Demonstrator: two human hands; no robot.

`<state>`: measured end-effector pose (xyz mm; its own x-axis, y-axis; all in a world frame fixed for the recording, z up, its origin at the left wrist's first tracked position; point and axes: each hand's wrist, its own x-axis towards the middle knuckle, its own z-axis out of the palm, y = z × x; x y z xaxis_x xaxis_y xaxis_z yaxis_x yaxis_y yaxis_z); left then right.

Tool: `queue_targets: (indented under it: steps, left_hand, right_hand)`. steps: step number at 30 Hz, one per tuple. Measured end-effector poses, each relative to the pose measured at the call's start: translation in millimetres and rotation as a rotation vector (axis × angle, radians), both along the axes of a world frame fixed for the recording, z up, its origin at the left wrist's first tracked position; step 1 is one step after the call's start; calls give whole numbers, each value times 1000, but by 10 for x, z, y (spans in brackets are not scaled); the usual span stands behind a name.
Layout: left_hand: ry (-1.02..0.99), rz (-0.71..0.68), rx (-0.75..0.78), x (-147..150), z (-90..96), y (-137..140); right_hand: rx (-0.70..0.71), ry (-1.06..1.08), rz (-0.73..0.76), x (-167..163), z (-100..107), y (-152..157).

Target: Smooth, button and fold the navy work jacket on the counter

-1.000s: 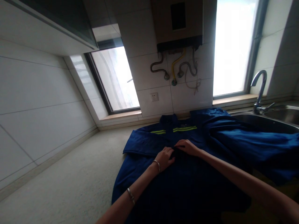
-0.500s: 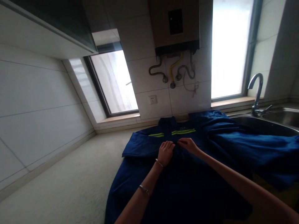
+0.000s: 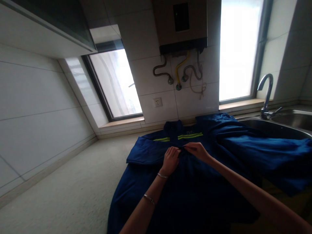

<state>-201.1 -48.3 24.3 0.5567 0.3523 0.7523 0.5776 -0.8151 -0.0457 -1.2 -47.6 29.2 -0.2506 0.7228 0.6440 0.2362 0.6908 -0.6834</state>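
Note:
A dark blue work jacket with yellow-green chest stripes lies spread on the counter, its collar toward the wall. My left hand, below two bracelets on the forearm, is closed on the cloth at the jacket's front, just under the stripes. Close beside it, my right hand pinches the front edge of the same jacket between thumb and fingers. The fingertips of both hands nearly meet. Whether a button or other fastener lies between them is too dark to make out.
A steel sink with a curved faucet sits at the right, the jacket's sleeve reaching its edge. Pale counter extends on the left. A water heater with hoses and a socket are on the tiled wall between two windows.
The view has shifted slightly. Both hands stay at the jacket front, with the right fingertips a little nearer the left hand and the cloth there drawn into more folds.

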Motion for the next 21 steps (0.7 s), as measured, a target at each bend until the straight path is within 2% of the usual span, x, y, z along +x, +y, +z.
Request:
queue_targets:
  steps: [6, 11, 14, 17, 21]
  left_hand:
    - [-68, -47, 6, -1, -3, 9]
    - [-108, -29, -5, -2, -16, 28]
    - [-120, 2, -30, 2, -5, 24]
    - [-74, 21, -44, 16, 22, 9]
    - [5, -30, -35, 36, 49, -11]
  right_hand:
    - [-21, 1, -15, 8, 3, -5]
    - [-56, 29, 51, -2, 14, -44]
    - [23, -31, 63, -7, 16, -65]
    - [153, -115, -4, -1, 6, -68]
    - [304, -213, -54, 23, 8, -84]
